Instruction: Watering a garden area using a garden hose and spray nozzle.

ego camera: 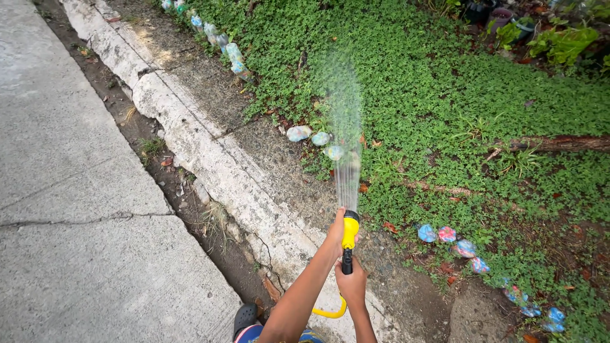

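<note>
Both hands held a yellow spray nozzle out in front of the body, low in the view at about 6 o'clock. The left hand was wrapped around the yellow head near its front, fingers curled shut on it. The right hand was closed round the black grip just behind, at the 6 o'clock end of the nozzle. A yellow hose looped down and away from under that hand toward 7 o'clock.

A fan of water shot from the tip toward 12 o'clock, across a strip of bare dirt and onto a bed of green ground cover. A row of painted stones edged the bed from 11 o'clock round to 4 o'clock. A concrete curb ran beside the dirt, with pavement at 9 o'clock. A dark sandal showed at the bottom edge.

The nozzle looked like a light, rigid plastic piece, probably slick where wet, and likely to push back a little under the spray. The hose looked bendy and heavier with water in it, apt to drag. The black grip seemed the surest place to take hold, with a second hand steadying the head.
</note>
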